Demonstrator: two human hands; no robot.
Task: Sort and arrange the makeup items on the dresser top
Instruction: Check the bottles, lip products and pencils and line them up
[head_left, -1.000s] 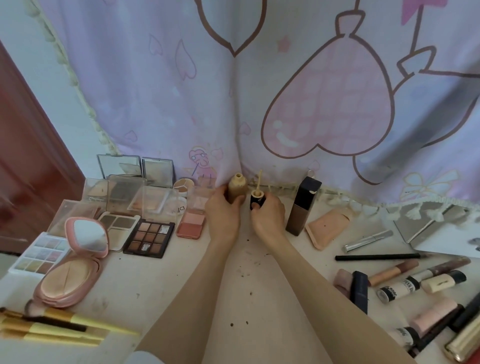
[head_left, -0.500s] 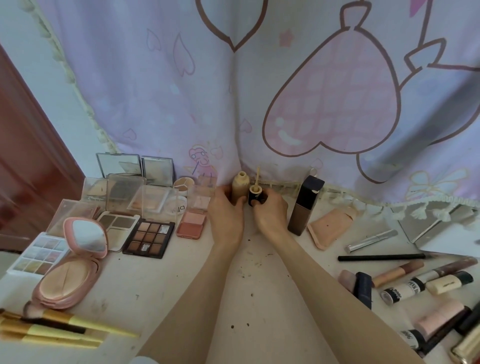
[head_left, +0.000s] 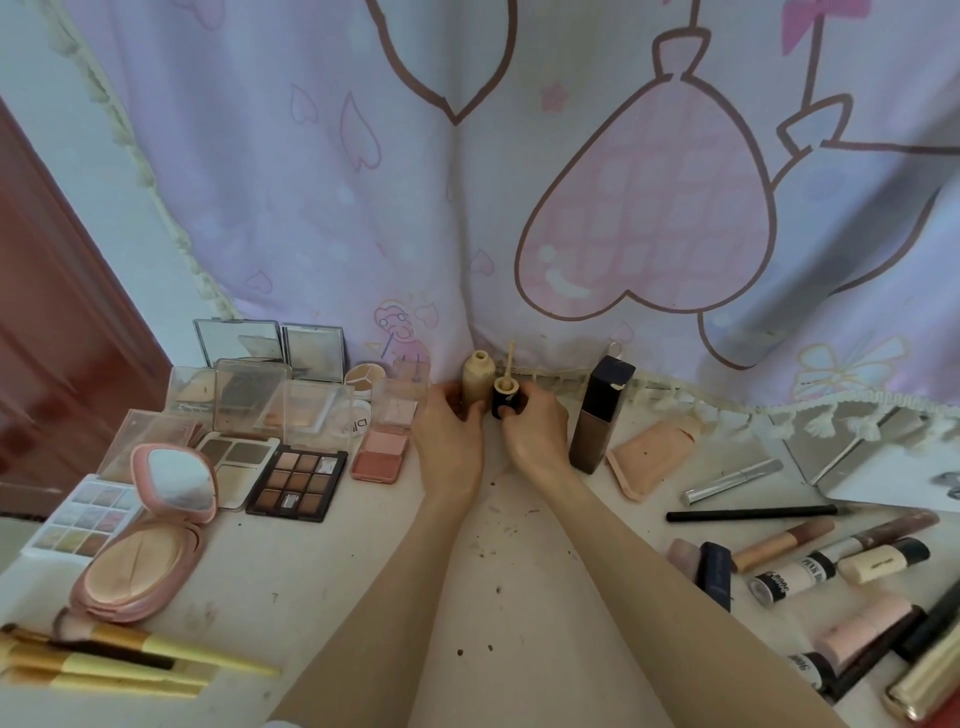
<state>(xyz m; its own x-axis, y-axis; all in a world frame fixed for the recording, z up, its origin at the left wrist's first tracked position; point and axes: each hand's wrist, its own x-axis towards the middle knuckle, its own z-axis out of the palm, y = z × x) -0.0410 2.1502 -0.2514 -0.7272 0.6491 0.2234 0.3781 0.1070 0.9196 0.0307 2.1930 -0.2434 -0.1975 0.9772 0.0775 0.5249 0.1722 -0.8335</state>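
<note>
Head view: left hand (head_left: 451, 434) grips open bottle (head_left: 478, 384), right hand (head_left: 535, 426) grips cap (head_left: 506, 402) wand-up; next, recap.

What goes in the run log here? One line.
left hand: holds beige bottle | right hand: holds black cap, wand up | bottle: open

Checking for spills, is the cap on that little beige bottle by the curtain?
No, the beige bottle stands open-necked; its black cap is apart in the right hand.
</note>
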